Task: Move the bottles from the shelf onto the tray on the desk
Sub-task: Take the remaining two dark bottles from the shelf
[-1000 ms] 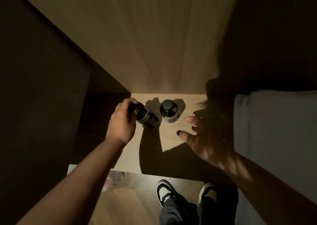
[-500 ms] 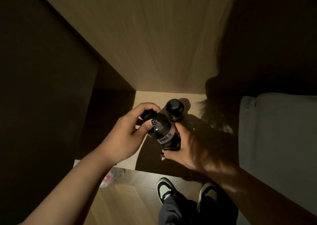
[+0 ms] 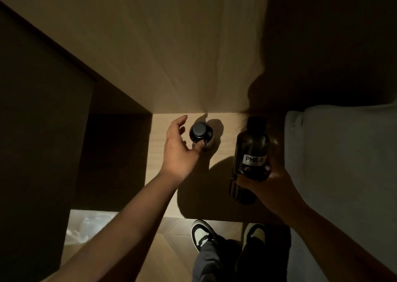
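Dark brown bottle with white label; black-and-white sneakers; pale wood shelf

A dark bottle with a round black cap stands upright on the light wooden shelf, near its back edge and toward the left side of the lit part. A second dark bottle, taller, with a white label reading "PH8.0", is lifted off the shelf over its shadowed right side, cap pointing toward the back edge.

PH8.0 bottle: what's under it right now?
The right hand wraps the lower part of the PH8.0 bottle, holding it up off the shelf. Below is only shadowed shelf surface. The bottle's base is hidden by the hand.
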Motion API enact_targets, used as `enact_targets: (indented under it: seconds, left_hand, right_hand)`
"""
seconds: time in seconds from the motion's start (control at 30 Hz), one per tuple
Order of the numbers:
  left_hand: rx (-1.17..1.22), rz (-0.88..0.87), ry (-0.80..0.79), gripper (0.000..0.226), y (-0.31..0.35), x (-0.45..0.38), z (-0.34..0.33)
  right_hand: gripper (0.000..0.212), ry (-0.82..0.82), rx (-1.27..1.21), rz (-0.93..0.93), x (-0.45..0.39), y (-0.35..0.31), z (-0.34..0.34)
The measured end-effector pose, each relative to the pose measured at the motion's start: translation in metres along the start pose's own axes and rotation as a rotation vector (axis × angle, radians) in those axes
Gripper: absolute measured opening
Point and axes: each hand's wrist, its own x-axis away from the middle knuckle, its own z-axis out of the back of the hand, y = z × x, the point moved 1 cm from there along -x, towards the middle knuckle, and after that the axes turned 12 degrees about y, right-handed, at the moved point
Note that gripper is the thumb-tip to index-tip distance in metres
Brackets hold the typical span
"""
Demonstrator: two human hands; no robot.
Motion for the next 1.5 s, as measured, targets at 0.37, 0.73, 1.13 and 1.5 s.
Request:
enact_targets:
  seconds: [0.37,0.73,1.13,1.5]
  left_hand:
    - [0.059,0.132,-0.010,0.060,-0.017,-0.015,-0.042]
    - [0.305,0.320,0.102,0.061,0.060,0.041,0.042]
    - [0.701,0.295,0.251,0.028,0.190,0.156,0.130]
    - [0.570,0.190,0.495,0.016,0.218,0.269,0.173]
  right_hand:
    - [0.052,0.073,-0.013,-0.046,-0.005,0.005,0.019]
    - [0.032,0.044,-0.057,0.052,0.036,-0.056,0.048]
    - [0.043,-0.108,-0.122,0.087,0.138,-0.176,0.116]
    - [0.032,-0.432,-0.008,0.155,0.221,-0.229,0.131]
